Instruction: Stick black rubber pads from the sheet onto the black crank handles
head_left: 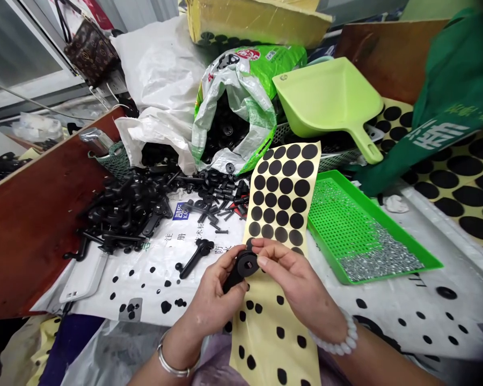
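My left hand (219, 292) is closed around a black plastic handle (244, 266) with a round head, a hole at its centre and a stem running into my palm. The fingertips of my right hand (292, 279) are pressed against the rim of that round head; whether a thin pad is pinched there too, I cannot tell. Under both hands lies a pale yellow sheet of round black stickers (284, 201). Its far part carries rows of discs, while the near part is mostly bare backing with small black spots.
Left of my hands is a heap of black handles (121, 206), with one loose handle (197, 257) nearer. A green tray (334, 214) of small metal parts lies right. Behind stand an open bag (261, 102) of black parts and a light-green dustpan (330, 94). A wooden board (44, 225) borders the left.
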`<state>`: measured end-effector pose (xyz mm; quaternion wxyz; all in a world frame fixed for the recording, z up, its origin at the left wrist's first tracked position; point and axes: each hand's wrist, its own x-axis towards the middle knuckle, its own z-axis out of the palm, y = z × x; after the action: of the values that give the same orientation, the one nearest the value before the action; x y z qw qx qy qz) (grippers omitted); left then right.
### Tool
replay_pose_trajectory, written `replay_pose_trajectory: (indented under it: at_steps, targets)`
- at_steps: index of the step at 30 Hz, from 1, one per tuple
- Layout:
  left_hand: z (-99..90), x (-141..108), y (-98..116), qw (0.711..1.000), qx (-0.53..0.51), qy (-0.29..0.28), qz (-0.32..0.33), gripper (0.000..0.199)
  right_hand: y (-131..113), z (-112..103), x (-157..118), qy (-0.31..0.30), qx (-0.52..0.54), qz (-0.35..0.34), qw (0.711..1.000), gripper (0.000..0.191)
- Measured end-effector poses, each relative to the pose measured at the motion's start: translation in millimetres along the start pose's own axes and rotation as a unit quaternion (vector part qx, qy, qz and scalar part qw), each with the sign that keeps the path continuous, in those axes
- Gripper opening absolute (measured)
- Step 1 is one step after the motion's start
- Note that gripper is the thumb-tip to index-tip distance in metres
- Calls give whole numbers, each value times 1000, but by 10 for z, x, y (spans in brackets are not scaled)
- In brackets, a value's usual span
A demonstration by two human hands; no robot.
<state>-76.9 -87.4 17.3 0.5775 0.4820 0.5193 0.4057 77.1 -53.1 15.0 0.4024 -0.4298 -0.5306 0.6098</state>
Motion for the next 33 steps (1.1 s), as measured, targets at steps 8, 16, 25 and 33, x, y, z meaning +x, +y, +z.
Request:
replay_pose_trajectory:
  at_steps: [8,16,25,33]
  targets:
    - [-30,-30,-37,1000,-10,-11,10,57,54,3,11,7,-1,5,1000,16]
    - [-26,-25,-34,1000,-5,7,7,50,83,11,44,12,-15,3,1000,16]
    - [-19,-17,-63,1000,-3,14,-4,48,116,-10,59,7,-36,-7,999,15]
    - [-16,12,-81,1000,5,10,-14,50,124,-27,117,2,-75,-19,997,14]
